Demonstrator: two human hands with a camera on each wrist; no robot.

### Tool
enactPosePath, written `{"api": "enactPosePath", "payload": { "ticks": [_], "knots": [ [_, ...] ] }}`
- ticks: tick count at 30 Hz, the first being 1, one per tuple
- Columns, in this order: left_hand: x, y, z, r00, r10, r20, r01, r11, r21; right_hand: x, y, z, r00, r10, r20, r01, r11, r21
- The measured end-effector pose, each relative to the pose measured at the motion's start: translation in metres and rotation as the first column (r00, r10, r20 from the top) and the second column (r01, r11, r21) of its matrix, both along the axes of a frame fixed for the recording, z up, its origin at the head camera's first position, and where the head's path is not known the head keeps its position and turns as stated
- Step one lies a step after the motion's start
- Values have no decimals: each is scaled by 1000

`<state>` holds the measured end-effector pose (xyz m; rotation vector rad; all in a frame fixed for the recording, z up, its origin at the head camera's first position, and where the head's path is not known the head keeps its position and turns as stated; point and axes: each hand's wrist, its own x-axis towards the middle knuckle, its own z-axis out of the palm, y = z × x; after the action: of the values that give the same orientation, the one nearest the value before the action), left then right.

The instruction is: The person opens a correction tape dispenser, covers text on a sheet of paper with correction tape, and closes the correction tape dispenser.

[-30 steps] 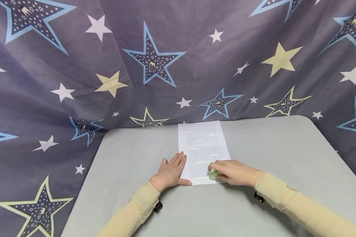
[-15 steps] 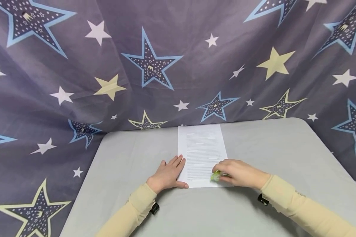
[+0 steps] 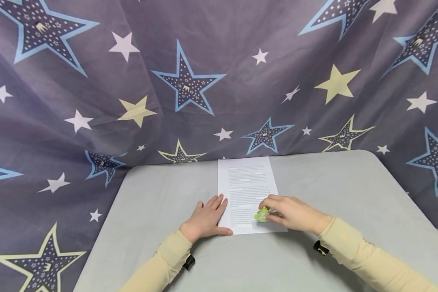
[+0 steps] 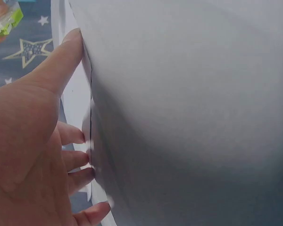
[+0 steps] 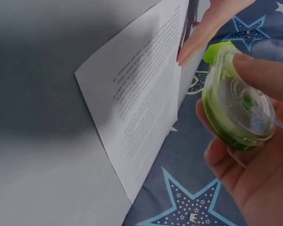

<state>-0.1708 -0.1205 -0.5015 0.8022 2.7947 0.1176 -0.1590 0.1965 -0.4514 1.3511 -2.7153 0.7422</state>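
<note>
A printed sheet of paper (image 3: 246, 190) lies on the table, with several white strips across its lines of text. My right hand (image 3: 293, 213) holds a green and clear correction tape dispenser (image 5: 238, 101) between thumb and fingers, over the lower right part of the page. Its bright green tip (image 5: 218, 52) points toward the sheet; in the head view the dispenser overlaps the bottom text lines. On the sheet's lower left edge rests my left hand (image 3: 206, 219), fingers straight and spread, thumb (image 4: 68, 54) along the near corner.
The grey table (image 3: 168, 194) extends on both sides of the sheet. Behind it hangs a dark curtain (image 3: 219, 93) with printed stars, reaching the table's back edge. Both forearms come in from the front in light yellow sleeves (image 3: 365, 251), with a dark wrist device (image 3: 320, 248) under the right cuff.
My right hand has shifted slightly up and left over the page with the correction tape dispenser, after a small move right. The left hand stays on the sheet's edge. The head view has tilted a little.
</note>
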Motion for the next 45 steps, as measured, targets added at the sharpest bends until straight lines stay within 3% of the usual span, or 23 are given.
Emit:
{"api": "enactPosePath", "payload": {
  "ticks": [6,11,14,17,20,25,29,31,38,45],
  "knots": [
    [-1,-1,0,1000,31,0,-31,996,89,1,0,1,997,-36,76,41,997,-68],
    [5,11,6,995,21,-103,6,966,258,0,0,2,987,-35,159,58,988,-141],
    [10,25,12,993,-9,-120,57,916,397,0,-1,3,985,-33,167,59,986,-158],
    [16,37,18,998,-51,-40,64,831,553,3,-5,4,988,-20,154,45,986,-163],
    [21,45,22,996,-85,18,54,769,637,7,-10,5,988,-1,152,26,986,-162],
    [24,49,20,995,-99,-18,85,729,679,12,-16,5,982,40,183,-10,987,-161],
    [26,49,19,991,-137,9,88,686,722,15,-19,3,979,76,189,-43,984,-173],
    [27,49,19,988,-150,20,88,679,729,16,-21,1,982,86,167,-56,982,-178],
    [32,44,16,988,-157,-3,115,710,695,23,-21,-8,996,77,39,-70,987,-147],
    [40,38,13,985,-169,23,106,711,695,30,-18,-18,994,69,-79,-76,994,-80]
  ]
}}
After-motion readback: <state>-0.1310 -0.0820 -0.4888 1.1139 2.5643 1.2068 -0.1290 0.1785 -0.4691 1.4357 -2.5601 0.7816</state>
